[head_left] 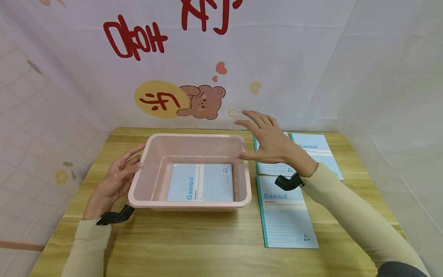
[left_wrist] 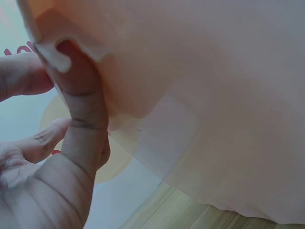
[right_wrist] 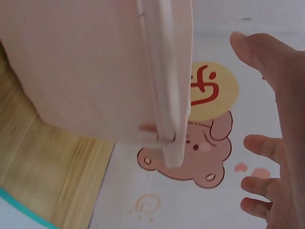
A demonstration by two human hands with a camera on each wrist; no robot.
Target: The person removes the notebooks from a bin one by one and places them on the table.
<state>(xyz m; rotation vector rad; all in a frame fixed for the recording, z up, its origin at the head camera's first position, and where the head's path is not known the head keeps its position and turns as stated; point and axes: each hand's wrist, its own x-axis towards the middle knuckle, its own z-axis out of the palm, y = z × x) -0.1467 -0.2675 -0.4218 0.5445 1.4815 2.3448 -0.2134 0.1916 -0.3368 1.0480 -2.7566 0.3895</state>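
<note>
A pale pink plastic basin (head_left: pixel 194 146) is in the middle of the wooden table in the head view. A blue-and-white lined notebook labelled Gambit (head_left: pixel 214 182) lies inside on its bottom. My left hand (head_left: pixel 119 179) holds the basin's left side, with the thumb (left_wrist: pixel 86 109) hooked under the overhanging rim in the left wrist view. Beside the right rim, my right hand (head_left: pixel 271 144) is raised with fingers spread and nothing in it. Its thumb overlaps the rim in the head view but stands apart from the basin in the right wrist view.
Three more notebooks lie to the right of the basin: one at the front (head_left: pixel 287 219), one at the back right (head_left: pixel 318 154), and one (head_left: pixel 271 168) partly hidden by my right hand. A printed cloth wall (head_left: pixel 283 57) rises behind the wooden table (head_left: pixel 194 242).
</note>
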